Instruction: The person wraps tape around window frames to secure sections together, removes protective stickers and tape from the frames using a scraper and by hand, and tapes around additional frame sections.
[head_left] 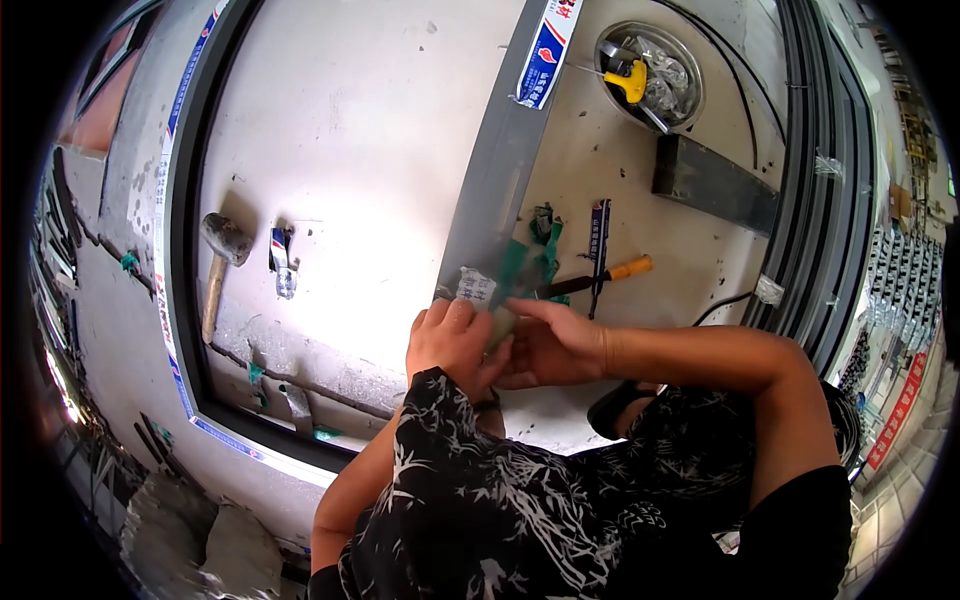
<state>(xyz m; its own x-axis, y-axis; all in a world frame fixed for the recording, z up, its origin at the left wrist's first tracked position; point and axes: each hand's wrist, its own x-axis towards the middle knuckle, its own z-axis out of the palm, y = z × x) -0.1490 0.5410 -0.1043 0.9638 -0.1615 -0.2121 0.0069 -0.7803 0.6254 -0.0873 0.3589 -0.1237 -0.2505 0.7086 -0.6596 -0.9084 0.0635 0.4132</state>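
Observation:
My two hands meet over the near end of a grey metal frame bar (487, 185). My left hand (448, 340) is closed, knuckles up, beside a crumpled piece of printed plastic film (476, 285). Facing it from the right, my right hand (552, 345) has its fingers curled and thumb forward. Between the two hands shows part of a pale greenish thing (501, 327); the fingers cover most of it. Green film (512, 265) hangs just beyond. A tool with an orange handle (630, 268) lies right of the bar, near a blue printed strip (600, 235).
Left lies a mallet (226, 240) with a wooden handle, near a scrap of printed film (282, 262). A metal bowl (697, 100) at the upper right holds a yellow-handled tool (630, 82) and clear bags. Below it sits a dark block (715, 185); dark profiles (820, 180) are stacked alongside.

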